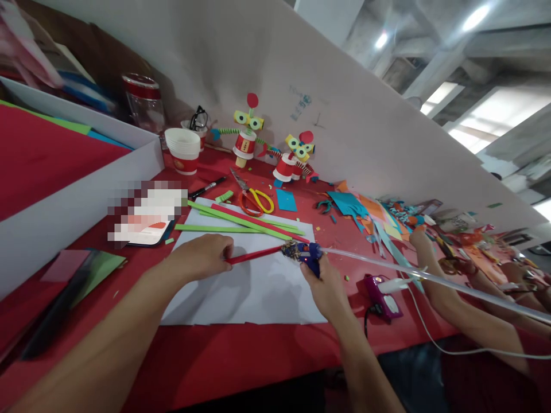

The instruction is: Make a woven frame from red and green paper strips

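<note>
Between the fingers of my left hand (210, 255) is one end of a red paper strip (253, 253), stretched out to the right above white paper (241, 298). My right hand (322, 284) is wrapped round a blue hot glue gun (309, 251). Its brownish, crusted nozzle meets the strip's right end, though whether they touch I cannot tell. A long clear glue stick (387, 265) sticks out of the back of the gun. Just behind my hands, green paper strips (219, 229) and another red strip (267, 221) lie across the white paper.
Scissors (252, 198), a pen (209, 186) and a phone (150, 221) lie on the red table. Behind stand paper cups (183, 149) and paper-cup figures (245, 143). A white box (81, 195) borders the left. At right are a purple power strip (383, 295) and another person's arm (447, 292).
</note>
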Motion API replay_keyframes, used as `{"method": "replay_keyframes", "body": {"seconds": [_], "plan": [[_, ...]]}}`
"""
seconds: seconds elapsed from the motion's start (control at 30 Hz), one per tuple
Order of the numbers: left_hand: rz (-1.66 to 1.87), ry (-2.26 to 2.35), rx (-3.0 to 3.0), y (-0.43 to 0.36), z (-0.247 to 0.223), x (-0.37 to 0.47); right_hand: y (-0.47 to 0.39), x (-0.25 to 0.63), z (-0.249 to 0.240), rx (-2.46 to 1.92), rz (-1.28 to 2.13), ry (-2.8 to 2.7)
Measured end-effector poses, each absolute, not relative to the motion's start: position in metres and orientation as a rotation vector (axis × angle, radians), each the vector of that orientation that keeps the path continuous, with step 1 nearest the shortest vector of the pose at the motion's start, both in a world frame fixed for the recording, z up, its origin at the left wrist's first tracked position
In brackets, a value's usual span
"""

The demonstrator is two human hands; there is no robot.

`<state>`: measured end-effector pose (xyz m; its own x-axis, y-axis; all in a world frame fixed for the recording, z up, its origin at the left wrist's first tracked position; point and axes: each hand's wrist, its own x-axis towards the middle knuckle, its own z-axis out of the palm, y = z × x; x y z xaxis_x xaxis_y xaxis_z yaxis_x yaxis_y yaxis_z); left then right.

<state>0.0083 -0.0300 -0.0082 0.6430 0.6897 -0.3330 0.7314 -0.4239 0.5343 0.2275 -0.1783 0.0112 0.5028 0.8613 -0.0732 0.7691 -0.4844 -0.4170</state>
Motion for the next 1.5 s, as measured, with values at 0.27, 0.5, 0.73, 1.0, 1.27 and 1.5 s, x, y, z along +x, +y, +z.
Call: {"method": "replay_keyframes", "body": {"seconds": [0.27,0.5,0.73,1.0,1.27,1.5], "plan": [[-0.107,1.113,2.18,-0.031,-0.007,0.01,-0.179,0.226,0.025,-2.606,0.249,-1.392],[-0.083,1.127,2.192,-0.032,-0.005,0.009,-0.176,0.225,0.013,-2.481,0.359,-1.407],[-0.077,1.117,2.203,-0.033,-0.003,0.009,-0.169,0.248,0.026,-2.597,0.339,-1.373],[-0.091,1.119,2.214,-0.032,-0.004,0.01,-0.179,0.222,0.028,-2.477,0.344,-1.421],[-0.057,1.111,2.215,-0.032,-0.006,0.008,-0.174,0.213,0.013,-2.303,0.422,-1.424],[0.001,1.142,2.199,-0.034,-0.004,0.007,-0.145,0.272,0.024,-1.979,0.672,-1.057]]}}
